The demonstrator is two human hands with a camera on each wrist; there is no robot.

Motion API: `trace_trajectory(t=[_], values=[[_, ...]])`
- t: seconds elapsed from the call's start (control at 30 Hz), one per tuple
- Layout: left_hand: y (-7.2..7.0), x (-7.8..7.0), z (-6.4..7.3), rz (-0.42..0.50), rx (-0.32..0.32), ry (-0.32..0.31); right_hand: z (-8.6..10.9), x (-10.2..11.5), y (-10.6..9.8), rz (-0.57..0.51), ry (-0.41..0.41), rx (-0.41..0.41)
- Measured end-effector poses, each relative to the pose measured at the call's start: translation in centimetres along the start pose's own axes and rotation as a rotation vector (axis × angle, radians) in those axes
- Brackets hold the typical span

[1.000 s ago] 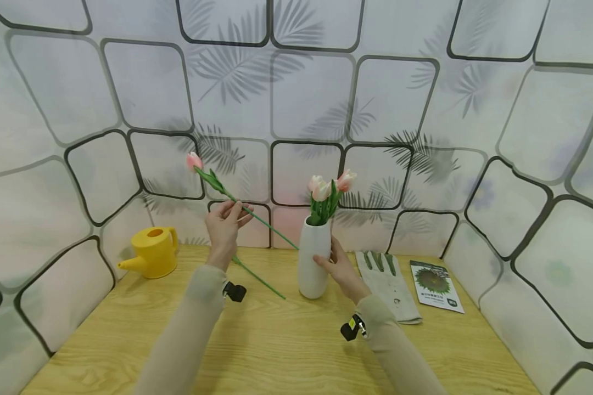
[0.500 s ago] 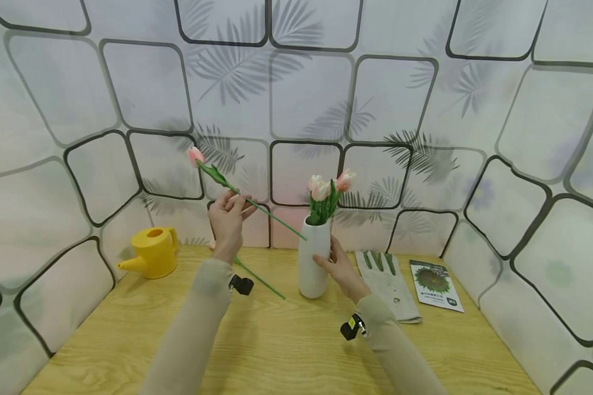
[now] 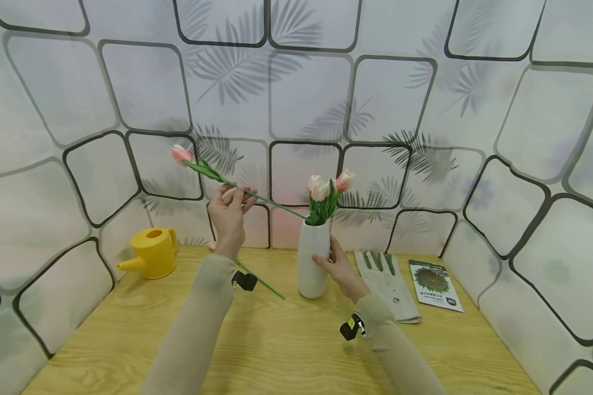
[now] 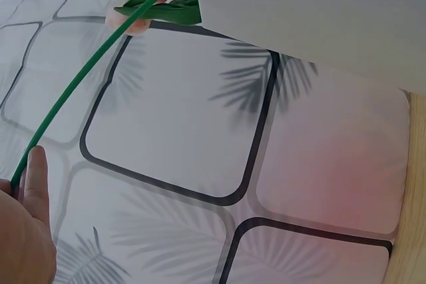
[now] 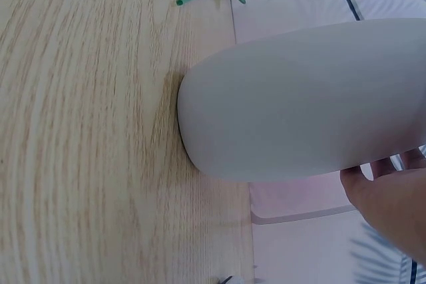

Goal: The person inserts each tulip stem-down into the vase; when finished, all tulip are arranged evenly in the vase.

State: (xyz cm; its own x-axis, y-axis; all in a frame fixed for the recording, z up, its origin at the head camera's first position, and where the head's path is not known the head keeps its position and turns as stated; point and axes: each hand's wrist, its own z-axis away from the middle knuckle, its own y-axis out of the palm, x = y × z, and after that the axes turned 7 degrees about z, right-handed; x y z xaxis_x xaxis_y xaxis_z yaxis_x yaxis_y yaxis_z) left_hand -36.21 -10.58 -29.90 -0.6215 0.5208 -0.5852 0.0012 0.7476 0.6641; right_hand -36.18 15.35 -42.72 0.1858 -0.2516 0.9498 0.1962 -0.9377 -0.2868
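My left hand [image 3: 229, 222] pinches the stem of a pink tulip [image 3: 182, 155], which slants down to the right. The lower end of its green stem [image 4: 68, 90] is at the mouth of a white vase [image 3: 312, 260]. That vase stands upright on the table, and my right hand [image 3: 342, 269] holds its right side, fingers partly hidden behind it. Several pale pink tulips [image 3: 319, 189] stand in the vase. Another tulip [image 3: 263, 282] lies on the table beyond my left wrist, its bloom mostly covered by the hand. In the right wrist view the vase [image 5: 286, 104] rests on the wood.
A yellow watering can [image 3: 154, 253] stands at the back left of the wooden table [image 3: 286, 351]. Right of the vase lie a pair of pale gloves [image 3: 389, 288] and a seed packet [image 3: 436, 285] with a sunflower picture. A patterned wall covering [image 3: 311, 99] encloses the back and sides.
The left hand has risen slightly and moved right, tilting the tulip flatter; its stem end has gone from beside the vase's wall up to the rim. The right hand and vase have stayed put.
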Motion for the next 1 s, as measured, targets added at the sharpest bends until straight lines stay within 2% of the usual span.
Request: trace_trajectory(t=[0.13, 0.37, 0.47, 0.53, 0.67, 0.8, 0.87, 1.0], values=[[0.5, 0.1, 0.1, 0.004, 0.017, 0.028, 0.0, 0.0, 0.0, -0.001, 0.005, 0.002], [1.4, 0.4, 0.3, -0.056, 0.088, 0.062, 0.0, 0.1, 0.0, -0.006, 0.021, 0.003], [1.9, 0.6, 0.5, -0.107, 0.127, 0.050, 0.1, 0.3, -0.1, -0.006, 0.021, 0.015], [2.2, 0.6, 0.8, -0.144, 0.162, 0.045, 0.6, 1.2, -0.1, 0.001, 0.025, 0.026], [2.9, 1.0, 1.2, -0.164, 0.252, 0.057, 1.5, 2.7, -0.1, 0.012, 0.037, 0.042], [3.6, 1.5, 1.6, -0.161, 0.327, 0.046, 0.7, 1.4, -0.2, 0.000, 0.034, 0.037], [4.0, 1.8, 1.9, -0.185, 0.350, 0.040, 0.1, 0.5, -0.2, -0.008, 0.027, 0.032], [4.7, 2.3, 2.5, -0.250, 0.400, 0.032, -0.2, 0.0, -0.1, -0.012, 0.012, 0.016]])
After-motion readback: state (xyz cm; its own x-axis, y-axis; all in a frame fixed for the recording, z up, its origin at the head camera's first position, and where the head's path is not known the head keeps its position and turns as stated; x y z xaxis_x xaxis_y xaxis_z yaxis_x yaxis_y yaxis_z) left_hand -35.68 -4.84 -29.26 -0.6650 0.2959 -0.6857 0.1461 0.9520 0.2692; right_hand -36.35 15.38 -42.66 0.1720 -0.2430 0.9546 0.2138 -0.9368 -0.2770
